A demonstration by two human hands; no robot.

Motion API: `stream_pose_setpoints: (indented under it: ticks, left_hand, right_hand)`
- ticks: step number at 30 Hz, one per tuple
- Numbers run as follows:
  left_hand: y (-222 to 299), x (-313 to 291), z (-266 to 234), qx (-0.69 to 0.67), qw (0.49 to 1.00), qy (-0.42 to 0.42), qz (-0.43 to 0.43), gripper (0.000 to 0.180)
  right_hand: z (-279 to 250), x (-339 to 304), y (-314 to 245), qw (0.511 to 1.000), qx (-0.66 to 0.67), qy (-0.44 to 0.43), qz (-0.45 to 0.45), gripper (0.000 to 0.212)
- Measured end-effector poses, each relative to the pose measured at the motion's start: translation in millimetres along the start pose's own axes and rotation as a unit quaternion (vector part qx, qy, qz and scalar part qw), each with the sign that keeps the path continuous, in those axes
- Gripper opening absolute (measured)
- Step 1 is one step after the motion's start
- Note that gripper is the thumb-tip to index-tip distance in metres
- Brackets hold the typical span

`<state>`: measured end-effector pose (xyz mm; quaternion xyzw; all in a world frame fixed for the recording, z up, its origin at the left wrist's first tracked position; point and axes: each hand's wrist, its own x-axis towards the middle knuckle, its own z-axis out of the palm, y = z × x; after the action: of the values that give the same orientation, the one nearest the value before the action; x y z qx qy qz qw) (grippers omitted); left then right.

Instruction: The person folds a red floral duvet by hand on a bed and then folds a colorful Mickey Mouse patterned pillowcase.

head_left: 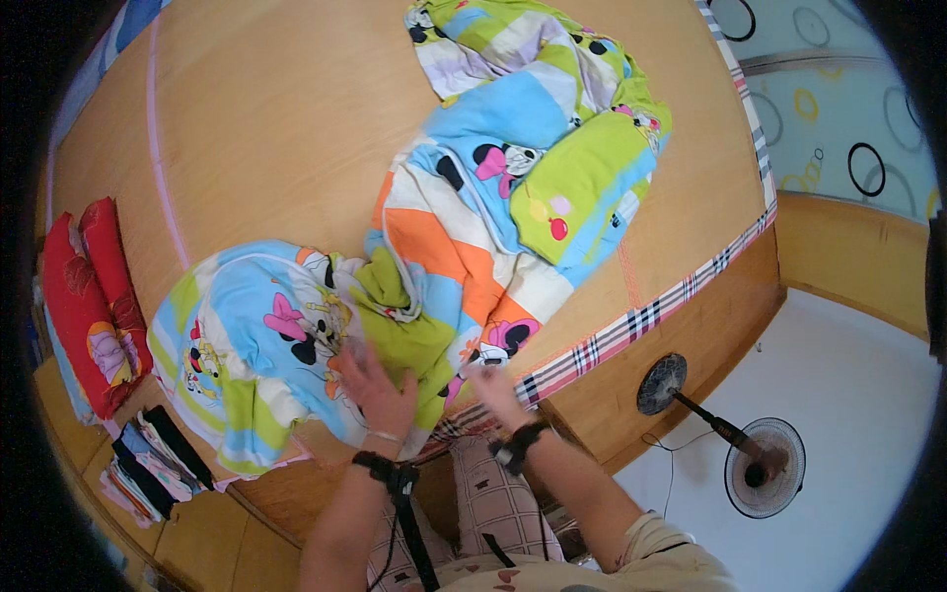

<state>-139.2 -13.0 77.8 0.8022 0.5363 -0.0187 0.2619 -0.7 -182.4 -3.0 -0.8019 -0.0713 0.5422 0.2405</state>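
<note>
A cartoon-print quilt cover (464, 232) in blue, lime green, orange and white lies bunched across the bed (281, 128), with folds running from the far side to the near edge. My left hand (377, 393) is over its lower left bundle, fingers apart and somewhat blurred. Just beside the cover's near edge is my right hand (496, 395), its fingers smeared by motion, so I cannot make out whether they grip the fabric. Both wrists wear black straps.
Red pillows (89, 306) rest at the left edge, above a stack of folded clothes (153, 464). A plaid border (631, 331) runs along the bed's right edge. To the lower right, a standing fan (764, 467) is on the white floor. A patterned panel (838, 118) is at the upper right.
</note>
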Motion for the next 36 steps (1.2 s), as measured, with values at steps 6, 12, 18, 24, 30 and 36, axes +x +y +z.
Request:
stream_pose_setpoints:
  ticks: [6, 12, 18, 24, 30, 36]
  left_hand:
    - [98, 47, 23, 0.078, 0.987, -0.111, -0.085, 0.09]
    - [95, 26, 35, 0.049, 0.993, -0.095, -0.047, 0.088]
    - [104, -9, 17, -0.004, 0.992, -0.093, 0.089, 0.072]
    - [136, -31, 14, -0.025, 0.987, -0.128, 0.094, 0.069]
    - [161, -70, -2, -0.058, 0.968, -0.151, 0.19, 0.067]
    - [145, -100, -48, -0.076, 0.966, -0.196, 0.149, 0.069]
  right_hand:
    - [-196, 95, -83, 0.866, 0.14, 0.45, -0.167, 0.056]
    - [-306, 137, -142, 0.911, 0.317, 0.243, -0.101, 0.072]
    - [-313, 180, -93, 0.956, 0.049, 0.271, -0.099, 0.042]
    - [-228, 97, -10, 0.953, 0.096, 0.266, -0.11, 0.043]
    - [-157, -4, 60, 0.966, 0.152, 0.203, -0.058, 0.041]
    - [-162, -95, 60, 0.96, 0.247, 0.13, -0.016, 0.025]
